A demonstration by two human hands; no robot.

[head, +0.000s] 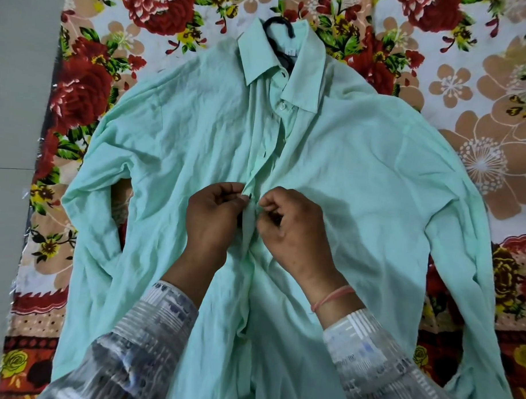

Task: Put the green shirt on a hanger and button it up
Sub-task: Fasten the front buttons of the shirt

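Note:
The pale green shirt (361, 179) lies front up on a flowered bedsheet, sleeves spread to both sides. A black hanger (278, 22) sits inside it, with its hook poking out above the collar. The front stands open below the collar, showing one white button (281, 106). At mid-chest my left hand (212, 220) pinches the left placket edge with a buttonhole. My right hand (293, 230) pinches the opposite placket edge right beside it. The two hands almost touch over the opening.
The flowered bedsheet (483, 87) covers the surface under the shirt. A grey tiled floor (14, 101) runs along the left edge. Both my forearms wear patterned white sleeves, and a pink thread band circles my right wrist.

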